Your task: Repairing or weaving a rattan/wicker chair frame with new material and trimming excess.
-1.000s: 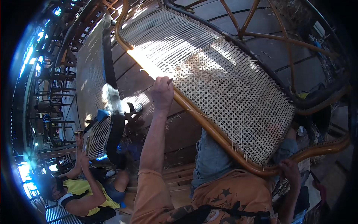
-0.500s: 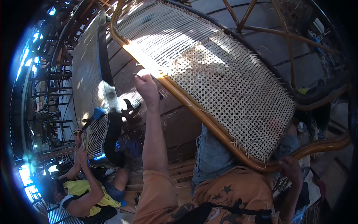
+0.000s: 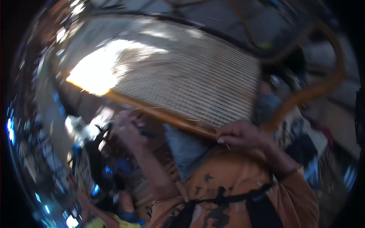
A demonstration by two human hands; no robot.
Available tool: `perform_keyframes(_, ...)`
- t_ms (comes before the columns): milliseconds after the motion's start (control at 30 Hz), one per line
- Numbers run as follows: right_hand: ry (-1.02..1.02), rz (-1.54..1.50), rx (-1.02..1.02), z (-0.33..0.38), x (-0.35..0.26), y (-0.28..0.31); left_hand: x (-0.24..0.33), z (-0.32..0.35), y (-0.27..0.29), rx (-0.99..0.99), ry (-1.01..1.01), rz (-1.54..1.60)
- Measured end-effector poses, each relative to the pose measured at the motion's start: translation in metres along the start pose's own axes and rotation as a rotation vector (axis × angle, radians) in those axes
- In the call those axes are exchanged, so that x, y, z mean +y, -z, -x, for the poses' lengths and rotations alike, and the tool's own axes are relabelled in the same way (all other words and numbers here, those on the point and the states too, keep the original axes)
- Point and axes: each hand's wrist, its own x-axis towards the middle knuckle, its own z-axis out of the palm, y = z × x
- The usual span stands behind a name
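A curved wooden furniture frame (image 3: 167,116) with an orange-brown rail lies tilted across my lap. Pale woven cane (image 3: 197,76) fills it, smeared by motion, with a bright sun patch at its left. My right hand (image 3: 245,135) is curled over the near rail close to the corner, and a thin pale strand sticks out below its fingers. Left of the rail, in the air, my left hand (image 3: 131,127) is closed and blurred. A dark-handled tool (image 3: 147,132) protrudes from it; the tool's kind cannot be made out.
A curving wooden arm (image 3: 304,97) rises from the frame at the right. At lower left, a co-worker in a yellow top (image 3: 110,220) has hands near another dark-framed caned piece (image 3: 93,163). Stacked dark furniture blurs along the left.
My right hand has moved left and up onto the near rail. My left hand has come lower and leftward, tool still in it. The whole view has turned, shifting the frame left.
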Motion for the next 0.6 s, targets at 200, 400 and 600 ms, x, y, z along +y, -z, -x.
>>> perform_keyframes(200, -0.293, -0.409, 0.547, 0.194, 0.06, 0.059, -0.061, -0.025, 0.001, -0.041, -0.135, -0.356)
perform_keyframes(400, -0.705, 0.265, 1.287, 0.274, 0.236, 0.013, -0.04, 0.011, -0.029, -0.213, 0.239, 0.048)
perform_keyframes(600, -0.777, 0.94, 1.289, 0.246, 0.315, -0.006, -0.065, -0.032, 0.024, -0.227, 0.188, 0.028)
